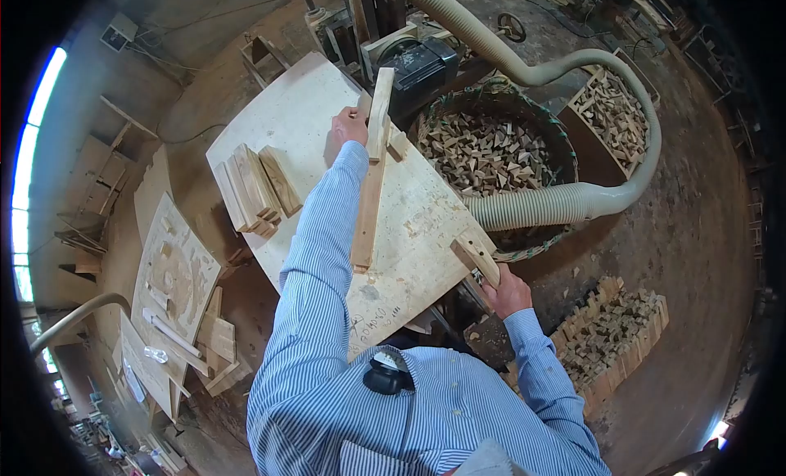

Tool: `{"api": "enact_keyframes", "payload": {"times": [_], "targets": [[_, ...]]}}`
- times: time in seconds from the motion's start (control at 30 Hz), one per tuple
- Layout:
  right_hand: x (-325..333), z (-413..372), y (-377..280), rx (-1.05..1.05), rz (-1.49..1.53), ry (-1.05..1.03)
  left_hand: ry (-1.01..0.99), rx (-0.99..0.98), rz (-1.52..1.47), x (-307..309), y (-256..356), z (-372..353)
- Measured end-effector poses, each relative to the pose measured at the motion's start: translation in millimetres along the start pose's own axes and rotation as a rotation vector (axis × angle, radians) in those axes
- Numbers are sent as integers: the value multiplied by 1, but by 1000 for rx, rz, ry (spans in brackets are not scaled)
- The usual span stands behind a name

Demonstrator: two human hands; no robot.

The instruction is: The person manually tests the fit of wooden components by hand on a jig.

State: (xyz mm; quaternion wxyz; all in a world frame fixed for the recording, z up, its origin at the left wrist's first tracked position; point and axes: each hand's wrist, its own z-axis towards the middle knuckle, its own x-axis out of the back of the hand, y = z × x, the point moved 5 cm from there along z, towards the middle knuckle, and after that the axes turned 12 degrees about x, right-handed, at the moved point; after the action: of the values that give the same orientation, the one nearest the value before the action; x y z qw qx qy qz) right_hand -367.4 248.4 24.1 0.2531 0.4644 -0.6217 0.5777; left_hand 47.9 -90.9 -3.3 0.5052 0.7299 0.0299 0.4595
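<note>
The pale surface point(278, 108) spreads ahead of the person. A basket point(566, 140) of wood offcuts stands beside the surface's right edge, with a ribbed hose point(557, 206) crossing over it. A dark motor point(426, 71) sits just past the surface's far end. On the surface's left part lies a bundle of wooden strips point(250, 189); nearer its middle, a brown strip point(370, 218) runs lengthwise towards a pale batten point(379, 116) at the far end. A wooden handle point(483, 263) juts at the surface's near right corner. Of the 2 hands, the right hand point(509, 294) has its grip wrapped around that handle; the left hand point(350, 126) is beside the batten, fingers curled, and I cannot tell what its grip holds.
</note>
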Motion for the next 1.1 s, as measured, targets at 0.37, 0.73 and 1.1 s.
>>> {"api": "enact_keyframes", "payload": {"times": [0.37, 0.73, 1.1], "targets": [[-5, -56, 41, 12, 26, 8, 116, -289, 5, 28, 11, -69], [-15, -103, 76, 28, -12, 18, -97, -166, -43, 12, -42, -98], [-10, -114, 82, -12, 21, -8, -194, 170, -259, -13, -7, -100]]}}
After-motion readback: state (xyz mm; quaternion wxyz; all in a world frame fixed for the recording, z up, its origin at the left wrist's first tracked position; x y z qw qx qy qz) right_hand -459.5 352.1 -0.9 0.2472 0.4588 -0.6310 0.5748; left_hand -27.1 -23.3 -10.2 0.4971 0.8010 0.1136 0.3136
